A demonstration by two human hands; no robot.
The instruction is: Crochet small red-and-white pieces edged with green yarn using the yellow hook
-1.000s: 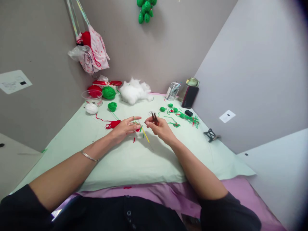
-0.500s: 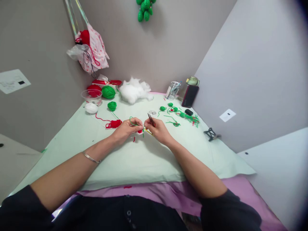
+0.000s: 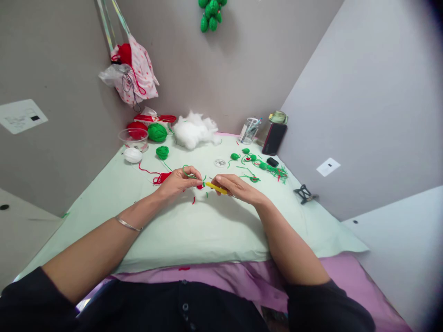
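My left hand (image 3: 183,180) pinches a small red, white and green yarn piece (image 3: 200,186) between thumb and fingers, with green yarn looped over the index finger. My right hand (image 3: 233,186) is closed around a yellow-handled crochet hook (image 3: 216,187), its front end meeting the piece at my left fingertips. A thin dark tip shows above the right fingers; the rest of that tool is hidden. Short red yarn scrap (image 3: 194,200) and green scrap (image 3: 207,195) lie below the hands. A red yarn bundle (image 3: 161,178) rests beside my left hand.
Behind stand white stuffing (image 3: 194,130), a green yarn ball (image 3: 157,132), a white ball (image 3: 132,155) and a clear tub (image 3: 133,137). Small green crocheted pieces (image 3: 254,157) lie at right, near a phone (image 3: 274,139), a cup of pens (image 3: 249,130) and a black stand (image 3: 304,194).
My right hand has turned palm-down and its fingers have straightened. The dark blades that stuck up from it are now mostly hidden, and more of the yellow handle shows.
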